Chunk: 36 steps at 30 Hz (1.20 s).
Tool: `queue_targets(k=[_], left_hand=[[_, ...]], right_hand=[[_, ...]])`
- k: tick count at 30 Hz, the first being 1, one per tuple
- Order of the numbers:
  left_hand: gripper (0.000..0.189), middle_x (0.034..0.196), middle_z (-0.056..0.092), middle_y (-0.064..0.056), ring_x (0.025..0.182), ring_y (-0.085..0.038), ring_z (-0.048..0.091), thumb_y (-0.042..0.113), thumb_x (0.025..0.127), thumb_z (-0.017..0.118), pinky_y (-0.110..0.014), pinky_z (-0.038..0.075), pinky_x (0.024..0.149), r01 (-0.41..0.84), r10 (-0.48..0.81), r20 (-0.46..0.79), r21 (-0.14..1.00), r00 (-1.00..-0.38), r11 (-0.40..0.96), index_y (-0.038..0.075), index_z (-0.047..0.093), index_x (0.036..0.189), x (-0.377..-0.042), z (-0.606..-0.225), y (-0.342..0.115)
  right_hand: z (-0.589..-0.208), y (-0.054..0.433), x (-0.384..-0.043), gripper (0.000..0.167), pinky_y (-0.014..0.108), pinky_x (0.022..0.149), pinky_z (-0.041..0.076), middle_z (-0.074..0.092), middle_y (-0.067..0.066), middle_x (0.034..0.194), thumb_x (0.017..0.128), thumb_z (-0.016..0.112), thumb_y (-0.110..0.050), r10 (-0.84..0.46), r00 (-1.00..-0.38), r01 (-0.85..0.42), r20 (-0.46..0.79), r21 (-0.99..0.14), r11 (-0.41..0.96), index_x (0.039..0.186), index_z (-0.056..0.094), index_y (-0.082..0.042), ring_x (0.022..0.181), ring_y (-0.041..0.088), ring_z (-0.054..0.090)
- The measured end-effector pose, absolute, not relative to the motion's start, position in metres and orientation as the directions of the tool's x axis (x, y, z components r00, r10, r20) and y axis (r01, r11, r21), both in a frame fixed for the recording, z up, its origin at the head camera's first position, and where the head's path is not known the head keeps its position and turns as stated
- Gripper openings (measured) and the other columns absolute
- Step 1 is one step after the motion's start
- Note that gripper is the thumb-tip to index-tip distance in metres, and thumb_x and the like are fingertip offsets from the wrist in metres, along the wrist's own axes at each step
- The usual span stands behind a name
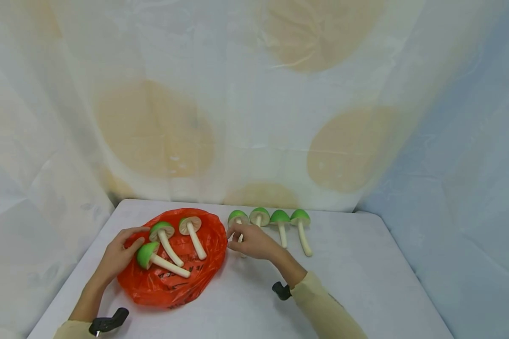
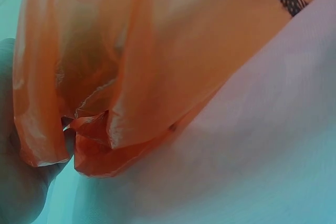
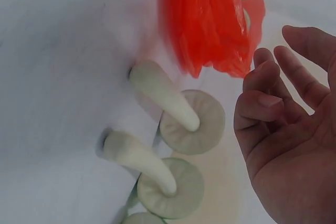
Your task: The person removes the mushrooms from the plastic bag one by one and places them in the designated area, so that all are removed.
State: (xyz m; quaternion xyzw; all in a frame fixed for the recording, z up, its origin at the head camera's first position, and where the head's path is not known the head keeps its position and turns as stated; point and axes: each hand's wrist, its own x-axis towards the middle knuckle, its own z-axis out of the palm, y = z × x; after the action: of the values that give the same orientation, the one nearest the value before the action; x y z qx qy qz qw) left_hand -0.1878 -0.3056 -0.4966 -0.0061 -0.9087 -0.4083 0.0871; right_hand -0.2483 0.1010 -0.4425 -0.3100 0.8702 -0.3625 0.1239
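An opened-out red plastic bag [image 1: 205,282] lies on the left of the table. Three toy mushrooms with green caps and white stems rest on it: a lower one [image 1: 169,267], an upper left one [image 1: 166,242] and an upper right one [image 1: 196,240]. At the bag's left edge is my left hand [image 1: 120,252], fingers extended over the plastic beside two caps; the bag hides much of it in the left wrist view. My right hand [image 1: 252,241] hovers by the bag's right edge, fingers loosely bent around nothing, partly covering a mushroom [image 1: 237,216].
Several mushrooms stand in a row at the table's back edge, including a middle one [image 1: 281,223] and the rightmost one [image 1: 302,230]. The white table [image 1: 365,273] is enclosed by pale sheeting [image 1: 246,117] at the back and sides.
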Motion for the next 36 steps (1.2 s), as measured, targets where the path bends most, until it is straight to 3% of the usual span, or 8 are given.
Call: queue_targets(k=[18,36], left_hand=[[0.039,0.14,0.05,-0.023,0.131,-0.045,0.043,0.032,0.105,0.055,-0.073,0.038,0.101,0.103,-0.051,0.182,0.739,-0.982,0.665,0.01,0.059,0.137,-0.186,-0.495,-0.307],[0.039,0.14,0.049,-0.023,0.131,-0.045,0.043,0.031,0.105,0.054,-0.073,0.039,0.101,0.091,-0.057,0.171,0.744,-0.984,0.662,0.009,0.059,0.137,-0.184,-0.494,-0.306]], right_hand=[[-0.434,0.058,-0.242,0.017,0.019,0.065,0.051,0.062,-0.009,0.086,0.094,0.069,-0.022,-0.731,-0.682,-0.532,0.016,-0.697,0.481,0.109,0.067,-0.014,0.077,0.008,0.056],[-0.444,0.028,-0.234,0.021,0.018,0.06,0.045,0.061,-0.008,0.082,0.093,0.072,-0.026,-0.734,-0.675,-0.475,-0.075,-0.717,0.511,0.111,0.066,-0.016,0.072,0.005,0.053]])
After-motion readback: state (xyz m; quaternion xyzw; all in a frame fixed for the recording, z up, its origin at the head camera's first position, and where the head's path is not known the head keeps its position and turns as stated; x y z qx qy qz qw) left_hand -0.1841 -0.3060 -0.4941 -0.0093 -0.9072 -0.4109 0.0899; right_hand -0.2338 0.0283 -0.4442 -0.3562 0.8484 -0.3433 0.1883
